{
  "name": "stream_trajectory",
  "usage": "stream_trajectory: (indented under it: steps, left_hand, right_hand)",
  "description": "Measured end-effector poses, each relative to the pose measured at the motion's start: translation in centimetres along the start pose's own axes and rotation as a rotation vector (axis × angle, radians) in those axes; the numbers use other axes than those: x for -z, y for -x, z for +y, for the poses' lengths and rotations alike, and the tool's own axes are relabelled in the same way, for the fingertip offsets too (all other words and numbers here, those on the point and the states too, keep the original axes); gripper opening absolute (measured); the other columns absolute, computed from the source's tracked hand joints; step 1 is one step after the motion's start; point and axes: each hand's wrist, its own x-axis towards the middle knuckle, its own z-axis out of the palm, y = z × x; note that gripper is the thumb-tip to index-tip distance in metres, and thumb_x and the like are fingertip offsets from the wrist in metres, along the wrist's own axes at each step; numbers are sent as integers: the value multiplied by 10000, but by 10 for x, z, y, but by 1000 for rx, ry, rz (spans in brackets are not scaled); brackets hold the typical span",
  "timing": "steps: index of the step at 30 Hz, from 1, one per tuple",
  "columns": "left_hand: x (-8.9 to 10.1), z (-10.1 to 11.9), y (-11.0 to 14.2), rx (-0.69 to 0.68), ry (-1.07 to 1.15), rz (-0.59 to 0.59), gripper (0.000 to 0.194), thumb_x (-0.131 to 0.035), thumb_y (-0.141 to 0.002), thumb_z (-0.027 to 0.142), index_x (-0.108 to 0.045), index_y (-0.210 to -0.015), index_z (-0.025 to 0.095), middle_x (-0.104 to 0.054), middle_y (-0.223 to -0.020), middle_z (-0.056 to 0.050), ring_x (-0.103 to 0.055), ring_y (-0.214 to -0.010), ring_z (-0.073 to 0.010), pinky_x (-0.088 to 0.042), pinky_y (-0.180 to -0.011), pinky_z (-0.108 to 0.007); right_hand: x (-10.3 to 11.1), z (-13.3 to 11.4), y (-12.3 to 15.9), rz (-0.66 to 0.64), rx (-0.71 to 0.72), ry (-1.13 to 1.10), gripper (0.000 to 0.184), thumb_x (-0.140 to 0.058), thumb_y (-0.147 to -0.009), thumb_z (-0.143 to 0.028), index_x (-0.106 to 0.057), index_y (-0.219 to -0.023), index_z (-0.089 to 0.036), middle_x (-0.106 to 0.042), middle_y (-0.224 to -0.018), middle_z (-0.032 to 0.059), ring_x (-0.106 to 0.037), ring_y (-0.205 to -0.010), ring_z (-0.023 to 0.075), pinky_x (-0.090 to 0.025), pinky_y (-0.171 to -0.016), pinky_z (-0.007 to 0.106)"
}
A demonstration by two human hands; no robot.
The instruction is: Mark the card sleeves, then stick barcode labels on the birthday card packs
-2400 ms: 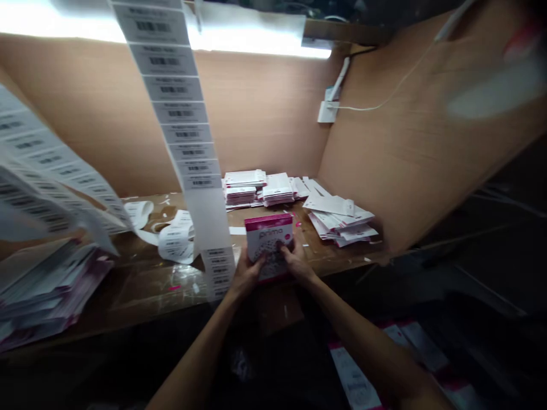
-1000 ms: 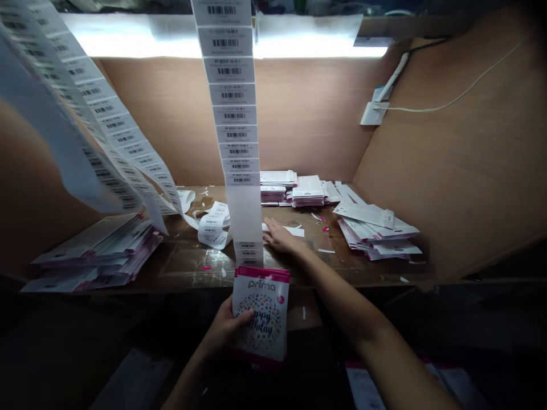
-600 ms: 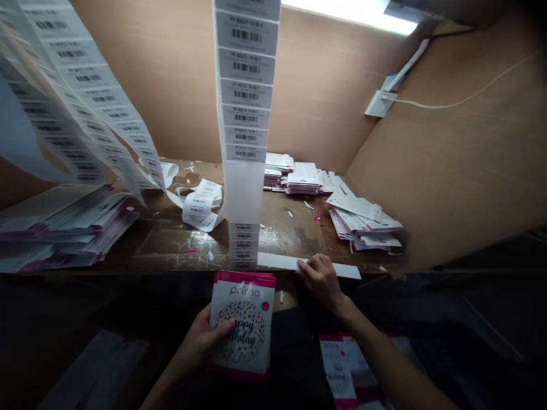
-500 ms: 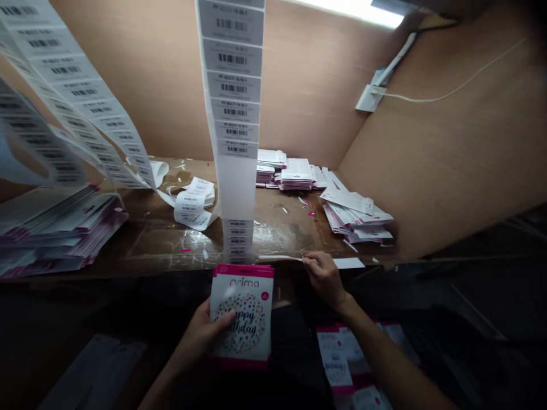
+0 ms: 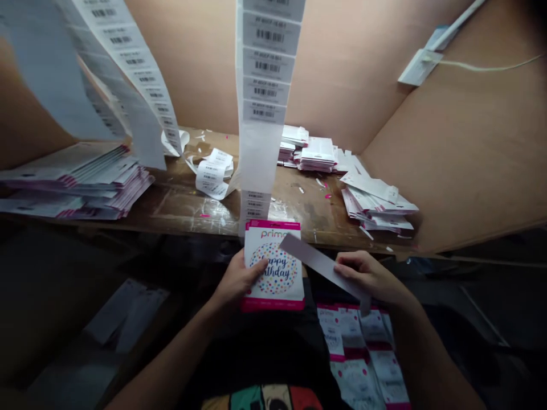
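Note:
My left hand (image 5: 239, 279) grips a small stack of white and pink packets (image 5: 276, 287), thumb across the front. The top one reads "prima" and "happy birthday" inside a ring of coloured dots. Between the fingers and thumb of my right hand (image 5: 370, 276) is a plain pale paper strip (image 5: 314, 256), whose far end overlaps the top right of the packets. Behind the packets hangs a long band of barcode labels (image 5: 267, 91), with a blank stretch low down; its lower end passes behind the packets.
Packet piles lie on the brown shelf (image 5: 179, 210): a left pile (image 5: 85, 182), a back pile (image 5: 316, 154) and a right pile (image 5: 380, 205). More label bands (image 5: 141, 80) hang at left, beside a curled label strip (image 5: 213, 173). Below right are more packets (image 5: 363, 364).
My right hand has lifted the pale strip off the shelf edge and brought it against the packets. The view has shifted, so the shelf appears higher. The left hand keeps its hold.

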Motion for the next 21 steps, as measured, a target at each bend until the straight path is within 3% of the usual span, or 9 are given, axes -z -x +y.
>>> stream_trajectory:
  steps: [4, 12, 14, 18, 19, 21]
  left_hand:
    - [-6, -4, 3, 9, 7, -29, 657, -919, -743, 455, -636, -1245, 141, -765, -1214, -197, -762, -1063, -384, -642, -889, -514]
    - [-19, -14, 4, 37, -54, -53, 599, -917, -723, 362, -653, -1209, 135, -784, -1154, -176, -755, -1076, -382, -647, -876, -506]
    - [-23, -16, 3, 14, -53, -26, 582, -911, -720, 347, -653, -1194, 127, -786, -1146, -174, -759, -1063, -377, -648, -875, -503]
    - [-28, -16, 3, -56, -62, 51, 585, -891, -736, 363, -639, -1208, 126, -775, -1186, -177, -753, -1079, -372, -651, -876, -495]
    - [-29, -15, 4, -72, -71, 61, 588, -889, -738, 364, -635, -1213, 127, -767, -1212, -180, -746, -1101, -373, -652, -878, -487]
    - [-33, -12, 7, -89, -83, 53, 584, -884, -746, 362, -630, -1217, 129, -754, -1247, -183, -736, -1127, -373, -652, -881, -476]
  right_hand:
    - [1, -5, 0, -193, -91, 83, 438, -683, -890, -520, -603, -621, -184, -482, -599, -28, -385, -566, 114, -296, -497, 234]
    - [7, 7, -11, -257, -23, 281, 380, -637, -935, -458, -658, -666, -191, -545, -592, -36, -398, -538, 113, -287, -508, 251]
    - [3, 15, -11, -98, 45, 427, 322, -653, -937, -463, -708, -754, -204, -623, -647, -13, -492, -572, 144, -360, -559, 273]
    - [-30, 20, 1, 571, 226, 527, 262, -705, -925, -467, -752, -972, -214, -733, -883, 87, -655, -808, 253, -492, -764, 380]
    - [-43, 20, 5, 659, 240, 475, 267, -694, -938, -471, -754, -982, -214, -737, -902, 99, -663, -823, 263, -503, -776, 395]
    - [-72, 20, 7, 681, 207, 272, 281, -695, -943, -484, -766, -999, -218, -753, -917, 102, -682, -815, 270, -529, -768, 403]
